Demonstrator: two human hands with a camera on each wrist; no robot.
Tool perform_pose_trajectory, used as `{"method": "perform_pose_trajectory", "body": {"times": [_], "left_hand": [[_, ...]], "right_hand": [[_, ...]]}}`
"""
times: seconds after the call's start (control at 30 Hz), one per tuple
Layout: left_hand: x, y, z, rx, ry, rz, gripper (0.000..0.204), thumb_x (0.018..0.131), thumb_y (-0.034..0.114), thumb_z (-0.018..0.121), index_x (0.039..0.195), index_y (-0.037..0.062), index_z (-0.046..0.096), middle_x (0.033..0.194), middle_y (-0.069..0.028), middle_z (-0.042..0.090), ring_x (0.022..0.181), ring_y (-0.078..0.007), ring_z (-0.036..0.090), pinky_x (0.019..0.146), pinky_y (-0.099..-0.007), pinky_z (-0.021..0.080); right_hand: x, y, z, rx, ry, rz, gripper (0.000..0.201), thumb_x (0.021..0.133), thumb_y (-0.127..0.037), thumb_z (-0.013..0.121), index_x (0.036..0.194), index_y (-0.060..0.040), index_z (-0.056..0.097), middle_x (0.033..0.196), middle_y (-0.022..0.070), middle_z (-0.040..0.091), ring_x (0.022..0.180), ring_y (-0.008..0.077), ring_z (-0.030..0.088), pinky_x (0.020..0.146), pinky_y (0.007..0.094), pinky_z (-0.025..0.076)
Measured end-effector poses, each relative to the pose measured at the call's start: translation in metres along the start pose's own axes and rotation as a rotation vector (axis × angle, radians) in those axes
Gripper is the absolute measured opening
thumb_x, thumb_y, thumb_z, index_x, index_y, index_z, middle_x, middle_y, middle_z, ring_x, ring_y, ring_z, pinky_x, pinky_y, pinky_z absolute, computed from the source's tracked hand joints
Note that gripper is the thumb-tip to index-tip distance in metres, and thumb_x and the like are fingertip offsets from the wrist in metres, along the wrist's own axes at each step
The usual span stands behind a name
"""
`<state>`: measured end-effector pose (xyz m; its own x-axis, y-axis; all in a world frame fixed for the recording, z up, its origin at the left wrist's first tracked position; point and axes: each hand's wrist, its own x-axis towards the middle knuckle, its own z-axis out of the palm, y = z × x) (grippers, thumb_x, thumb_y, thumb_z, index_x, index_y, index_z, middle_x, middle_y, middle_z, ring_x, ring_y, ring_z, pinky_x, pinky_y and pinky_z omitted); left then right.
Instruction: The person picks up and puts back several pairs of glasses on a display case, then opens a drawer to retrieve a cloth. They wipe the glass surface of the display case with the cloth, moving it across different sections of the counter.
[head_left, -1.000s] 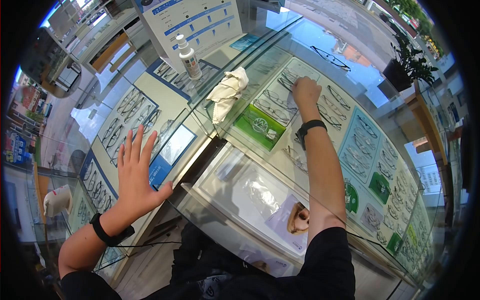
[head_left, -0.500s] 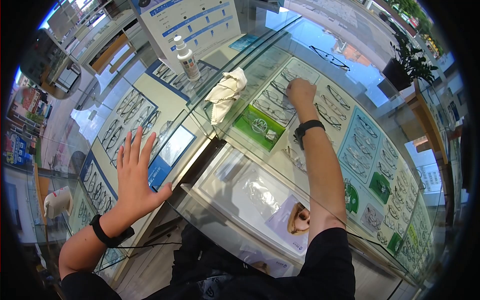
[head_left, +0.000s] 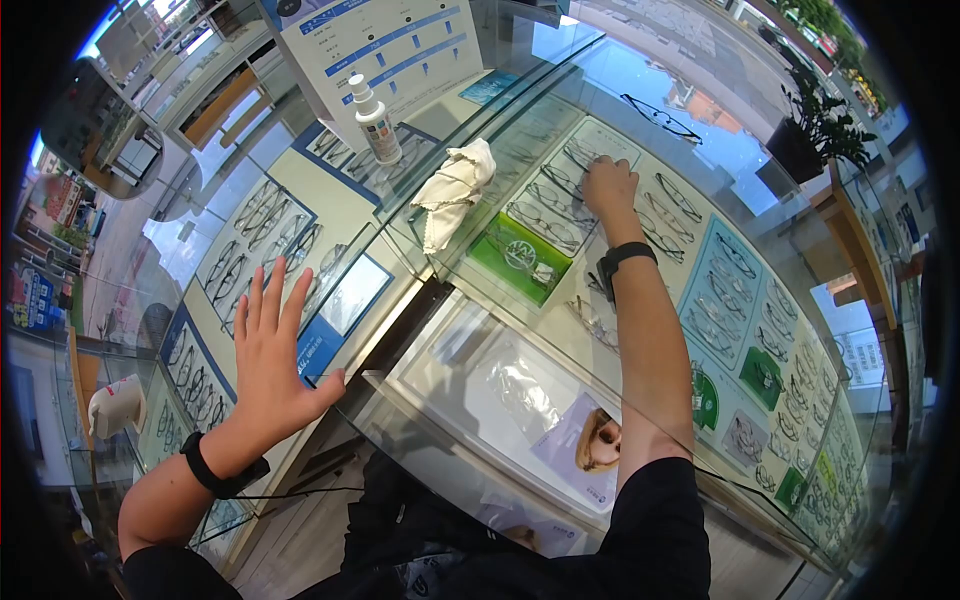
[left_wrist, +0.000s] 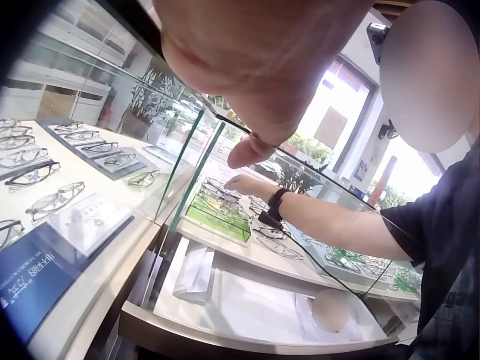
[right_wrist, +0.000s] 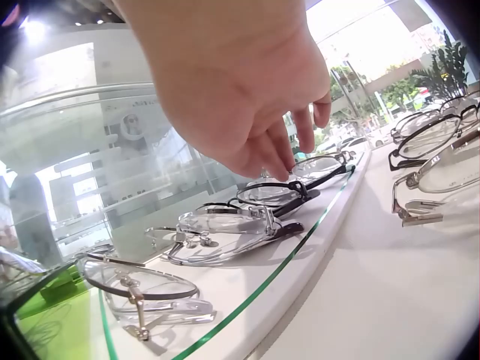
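My right hand (head_left: 610,188) reaches into the glass display case and pinches a dark-rimmed pair of eyeglasses (right_wrist: 274,193) with thumb and fingertips near the hinge. That pair stands in a row on a glass-edged tray; nearer pairs, such as a clear-lensed pair with a dark brow line (right_wrist: 146,281), lie folded in front of it. My left hand (head_left: 275,365) is spread flat with fingers apart over the left counter's glass and holds nothing. Its palm (left_wrist: 262,52) fills the top of the left wrist view.
A crumpled cream cloth (head_left: 455,190) and a white spray bottle (head_left: 376,125) stand on the glass top. A green tray (head_left: 515,258) lies beside the row. An open drawer (head_left: 450,355) juts out below. Several more eyeglasses (head_left: 720,285) fill the case rightward; a potted plant (head_left: 800,140) stands behind.
My right hand shifted slightly left along the row, then back right, and its fingers now look a little more spread. My left hand has kept its place.
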<state>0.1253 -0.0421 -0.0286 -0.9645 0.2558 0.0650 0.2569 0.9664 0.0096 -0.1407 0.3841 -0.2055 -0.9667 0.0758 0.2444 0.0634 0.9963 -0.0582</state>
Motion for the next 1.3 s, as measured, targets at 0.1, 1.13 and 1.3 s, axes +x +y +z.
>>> {"method": "perform_pose_trajectory", "body": {"times": [0.1, 1.13, 1.3], "left_hand": [[0.0, 0.0, 0.0, -0.005, -0.002, 0.0, 0.103, 0.067, 0.039, 0.069, 0.158, 0.0088, 0.032, 0.167, -0.0216, 0.022, 0.154, -0.0456, 0.017, 0.122, -0.059, 0.014], [-0.001, 0.0, 0.001, -0.007, 0.002, 0.0, 0.103, 0.067, 0.035, 0.07, 0.159, 0.0099, 0.032, 0.167, -0.0212, 0.022, 0.154, -0.0452, 0.016, 0.122, -0.0588, 0.013], [0.0, 0.0, 0.002, -0.028, 0.009, -0.003, 0.103, 0.065, 0.031, 0.071, 0.159, 0.0114, 0.032, 0.167, -0.0204, 0.023, 0.154, -0.0457, 0.018, 0.122, -0.0592, 0.013]], "right_hand": [[0.002, 0.001, 0.003, -0.024, -0.016, 0.011, 0.025, 0.087, -0.015, 0.063, 0.105, -0.0036, 0.076, 0.118, 0.0075, 0.068, 0.114, 0.0326, 0.057, 0.098, 0.0497, 0.042], [0.003, 0.009, -0.014, 0.067, -0.089, -0.061, 0.028, 0.097, -0.026, 0.056, 0.101, -0.0054, 0.075, 0.111, 0.0104, 0.071, 0.112, 0.035, 0.06, 0.095, 0.0555, 0.042], [-0.009, 0.013, -0.042, 0.128, 0.022, -0.061, 0.029, 0.097, -0.03, 0.056, 0.101, -0.0085, 0.075, 0.106, 0.0098, 0.072, 0.11, 0.0338, 0.061, 0.094, 0.0539, 0.042]]}}
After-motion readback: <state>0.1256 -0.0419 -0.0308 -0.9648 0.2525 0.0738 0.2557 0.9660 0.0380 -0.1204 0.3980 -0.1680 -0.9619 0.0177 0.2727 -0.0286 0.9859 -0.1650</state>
